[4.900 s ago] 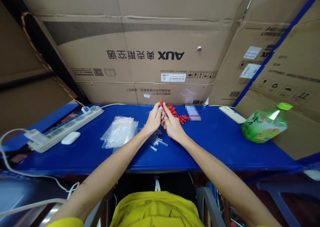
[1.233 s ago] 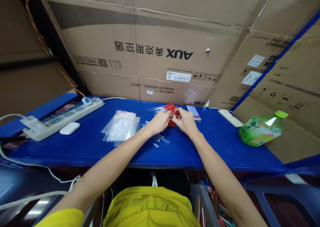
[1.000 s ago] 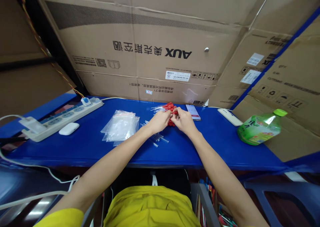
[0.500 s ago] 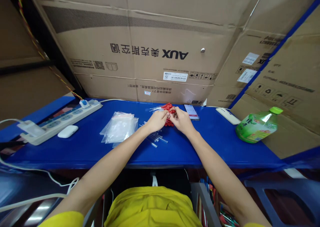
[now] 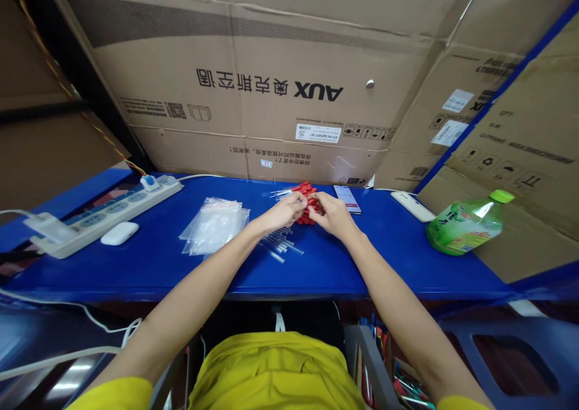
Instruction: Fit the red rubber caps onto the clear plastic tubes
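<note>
My left hand (image 5: 286, 212) is closed in a pinch at the near side of a pile of small red-handled screwdrivers (image 5: 306, 187). Facing it, the fingertips of my right hand (image 5: 335, 214) are bent together, almost touching the left fingers. Red shows between the two hands, but whatever the fingers grip is too small and covered to make out. Thin metal shafts from the pile point left. Several clear plastic tubes (image 5: 277, 245) lie loose below my left hand, partly hidden by it. Left of them is a stack of clear zip bags (image 5: 216, 226).
A phone (image 5: 347, 199) lies behind my right hand. Farther right are a white power bank-like block (image 5: 412, 207) and a green bottle (image 5: 465, 223) on its side. A power strip (image 5: 108, 217) and a white earbud case (image 5: 120, 233) are at left. Cardboard (image 5: 271, 54) walls the blue table's back.
Both hands stay over the same spot, with small shifts of the fingers; the right fingers are slightly more apart from the left. The view has tilted a little.
</note>
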The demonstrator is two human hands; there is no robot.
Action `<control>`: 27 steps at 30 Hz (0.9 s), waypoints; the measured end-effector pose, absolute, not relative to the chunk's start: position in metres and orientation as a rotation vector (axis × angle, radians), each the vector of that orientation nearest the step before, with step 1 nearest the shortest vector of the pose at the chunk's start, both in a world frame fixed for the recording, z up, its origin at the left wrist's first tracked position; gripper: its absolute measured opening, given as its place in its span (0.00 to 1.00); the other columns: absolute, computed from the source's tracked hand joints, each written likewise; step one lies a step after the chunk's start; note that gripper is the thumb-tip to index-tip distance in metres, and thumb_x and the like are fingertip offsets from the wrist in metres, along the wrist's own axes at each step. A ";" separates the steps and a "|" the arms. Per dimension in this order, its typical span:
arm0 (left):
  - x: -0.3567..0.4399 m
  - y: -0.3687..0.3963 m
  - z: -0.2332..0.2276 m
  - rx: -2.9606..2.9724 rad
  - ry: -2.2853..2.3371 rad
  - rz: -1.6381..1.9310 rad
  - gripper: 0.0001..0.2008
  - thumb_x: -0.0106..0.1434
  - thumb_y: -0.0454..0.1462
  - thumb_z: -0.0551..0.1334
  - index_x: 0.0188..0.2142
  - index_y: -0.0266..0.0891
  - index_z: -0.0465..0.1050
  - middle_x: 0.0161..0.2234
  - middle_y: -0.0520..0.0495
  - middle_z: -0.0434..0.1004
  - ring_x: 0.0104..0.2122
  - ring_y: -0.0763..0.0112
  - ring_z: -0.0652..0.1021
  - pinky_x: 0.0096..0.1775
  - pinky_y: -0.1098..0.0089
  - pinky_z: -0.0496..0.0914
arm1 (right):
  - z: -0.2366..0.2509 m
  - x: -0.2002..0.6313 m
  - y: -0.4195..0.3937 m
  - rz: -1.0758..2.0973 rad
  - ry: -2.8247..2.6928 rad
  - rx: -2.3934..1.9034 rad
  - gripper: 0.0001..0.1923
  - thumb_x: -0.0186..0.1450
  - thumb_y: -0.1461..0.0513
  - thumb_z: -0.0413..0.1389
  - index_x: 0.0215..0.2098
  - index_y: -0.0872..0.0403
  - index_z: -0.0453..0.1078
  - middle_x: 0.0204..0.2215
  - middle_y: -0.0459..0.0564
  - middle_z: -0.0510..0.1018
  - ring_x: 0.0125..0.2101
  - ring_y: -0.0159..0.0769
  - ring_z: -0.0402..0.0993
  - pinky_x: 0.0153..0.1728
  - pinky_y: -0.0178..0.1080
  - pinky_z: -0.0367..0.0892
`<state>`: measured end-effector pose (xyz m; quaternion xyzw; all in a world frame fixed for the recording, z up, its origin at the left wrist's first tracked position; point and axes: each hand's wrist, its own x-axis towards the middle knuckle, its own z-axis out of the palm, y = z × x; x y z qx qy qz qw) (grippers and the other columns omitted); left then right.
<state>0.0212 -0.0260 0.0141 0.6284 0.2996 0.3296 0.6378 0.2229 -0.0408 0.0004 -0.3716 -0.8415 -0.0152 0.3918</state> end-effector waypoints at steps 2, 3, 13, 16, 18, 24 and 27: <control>0.021 -0.024 0.011 1.473 0.687 0.760 0.13 0.71 0.45 0.60 0.37 0.43 0.59 0.21 0.60 0.55 0.17 0.78 0.54 0.21 0.75 0.49 | 0.001 0.222 -0.042 -0.082 -2.146 -0.961 0.10 0.71 0.60 0.53 0.49 0.53 0.72 0.42 0.57 0.81 0.38 0.42 0.78 0.41 0.41 0.72; 0.021 -0.023 0.010 1.514 0.698 0.778 0.12 0.71 0.45 0.60 0.36 0.42 0.59 0.22 0.58 0.56 0.18 0.77 0.56 0.22 0.75 0.51 | 0.001 0.221 -0.043 -0.101 -2.153 -0.965 0.10 0.71 0.60 0.53 0.48 0.53 0.72 0.41 0.57 0.81 0.38 0.43 0.78 0.41 0.41 0.72; 0.020 -0.010 0.000 2.106 0.913 0.931 0.13 0.73 0.39 0.52 0.35 0.38 0.70 0.35 0.44 0.78 0.36 0.64 0.76 0.44 0.64 0.70 | 0.001 0.211 -0.044 -0.214 -2.193 -0.985 0.07 0.72 0.61 0.54 0.46 0.53 0.72 0.38 0.54 0.79 0.37 0.42 0.77 0.40 0.40 0.72; 0.021 -0.008 -0.002 2.165 0.938 0.905 0.13 0.73 0.39 0.52 0.40 0.37 0.74 0.42 0.41 0.81 0.43 0.60 0.78 0.52 0.61 0.70 | 0.000 0.210 -0.044 -0.241 -2.216 -0.984 0.08 0.72 0.61 0.54 0.48 0.53 0.71 0.41 0.56 0.79 0.40 0.43 0.78 0.41 0.41 0.72; 0.021 -0.006 -0.002 2.187 0.951 0.885 0.14 0.72 0.38 0.51 0.40 0.37 0.75 0.44 0.41 0.82 0.44 0.59 0.79 0.53 0.60 0.70 | -0.001 0.209 -0.044 -0.264 -2.233 -1.005 0.08 0.72 0.62 0.53 0.47 0.54 0.70 0.41 0.56 0.79 0.40 0.44 0.77 0.40 0.41 0.71; 0.023 -0.009 0.002 2.269 1.046 0.868 0.15 0.73 0.37 0.50 0.32 0.38 0.71 0.34 0.45 0.79 0.35 0.64 0.76 0.44 0.64 0.70 | -0.005 0.202 -0.044 -0.364 -2.274 -1.256 0.05 0.72 0.62 0.50 0.40 0.54 0.67 0.36 0.55 0.77 0.32 0.42 0.74 0.31 0.39 0.63; 0.025 -0.012 0.005 2.306 1.084 0.879 0.16 0.74 0.37 0.49 0.29 0.40 0.67 0.31 0.46 0.77 0.33 0.65 0.75 0.41 0.66 0.68 | -0.004 0.197 -0.046 -0.377 -2.294 -1.384 0.07 0.72 0.63 0.47 0.42 0.55 0.67 0.39 0.58 0.78 0.32 0.43 0.75 0.31 0.40 0.62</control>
